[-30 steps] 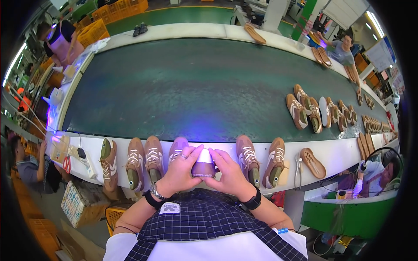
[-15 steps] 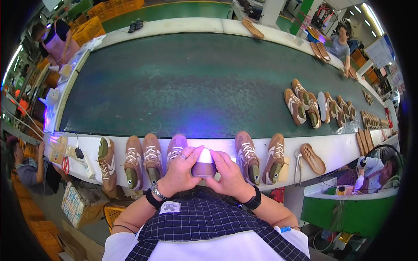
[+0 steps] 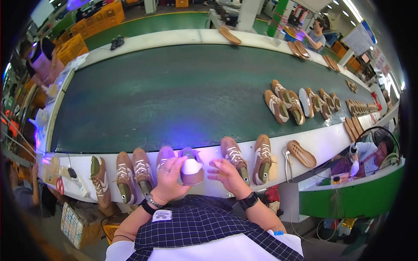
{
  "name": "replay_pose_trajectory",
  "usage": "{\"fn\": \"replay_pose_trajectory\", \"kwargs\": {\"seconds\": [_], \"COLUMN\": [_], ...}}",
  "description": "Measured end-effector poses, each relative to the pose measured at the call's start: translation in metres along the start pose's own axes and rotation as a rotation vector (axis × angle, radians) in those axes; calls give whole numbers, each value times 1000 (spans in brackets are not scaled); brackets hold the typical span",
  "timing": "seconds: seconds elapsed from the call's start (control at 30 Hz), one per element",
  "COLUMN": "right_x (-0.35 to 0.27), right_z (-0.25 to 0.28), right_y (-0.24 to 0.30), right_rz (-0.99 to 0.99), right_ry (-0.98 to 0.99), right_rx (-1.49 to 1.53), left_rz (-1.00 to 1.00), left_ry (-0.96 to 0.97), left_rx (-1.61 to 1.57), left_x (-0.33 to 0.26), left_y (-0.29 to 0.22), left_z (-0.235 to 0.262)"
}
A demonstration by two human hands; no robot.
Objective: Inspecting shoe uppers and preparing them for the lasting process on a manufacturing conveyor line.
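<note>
My left hand [image 3: 170,179] grips a brown shoe [image 3: 192,173] from its left side, thumb and fingers at the heel. The shoe's white heel panel and tan sole end face me, and its toe points away. Off to its right, my right hand [image 3: 229,177] is held apart from it, fingers spread and holding nothing. A purple-lit shoe [image 3: 164,155] stands just beyond my left hand, partly covered by it. Behind my right hand is a laced brown shoe [image 3: 234,152], with another brown shoe [image 3: 262,157] to its right.
Along the white bench edge stand more brown shoes [image 3: 124,172] at left, red scissors [image 3: 60,186], pliers [image 3: 287,165] and a loose sole [image 3: 301,154]. The dark green belt [image 3: 165,91] carries several shoes [image 3: 283,104] at right. Co-workers sit at right and stand beyond.
My right hand has let go of the shoe and moved off to the right, its fingers opening. My left hand keeps its hold. The whole view has shifted somewhat.
</note>
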State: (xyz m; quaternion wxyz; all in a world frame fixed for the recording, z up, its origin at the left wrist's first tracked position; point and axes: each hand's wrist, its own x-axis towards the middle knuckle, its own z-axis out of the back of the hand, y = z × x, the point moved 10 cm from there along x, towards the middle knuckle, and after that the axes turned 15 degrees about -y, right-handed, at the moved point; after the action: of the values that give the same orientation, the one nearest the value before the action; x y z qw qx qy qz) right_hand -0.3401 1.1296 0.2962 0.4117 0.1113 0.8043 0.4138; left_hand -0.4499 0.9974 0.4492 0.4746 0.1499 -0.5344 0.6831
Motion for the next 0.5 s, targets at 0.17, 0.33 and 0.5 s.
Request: {"fn": "replay_pose_trajectory", "kwargs": {"seconds": [0.17,0.33,0.5], "right_x": [-26,1,2], "right_z": [-70,-78,-74], "right_y": [-29,-22,-28], "right_rz": [-508,-343,-456], "right_ry": [443,389,443], "right_rx": [413,690,747], "left_rz": [-122,35,279], "left_ry": [-28,158,199], "left_rx": [-52,-258,-52], "left_x": [-1,-11,-28], "left_y": [-18,-15,40], "left_z": [-5,-16,9]}}
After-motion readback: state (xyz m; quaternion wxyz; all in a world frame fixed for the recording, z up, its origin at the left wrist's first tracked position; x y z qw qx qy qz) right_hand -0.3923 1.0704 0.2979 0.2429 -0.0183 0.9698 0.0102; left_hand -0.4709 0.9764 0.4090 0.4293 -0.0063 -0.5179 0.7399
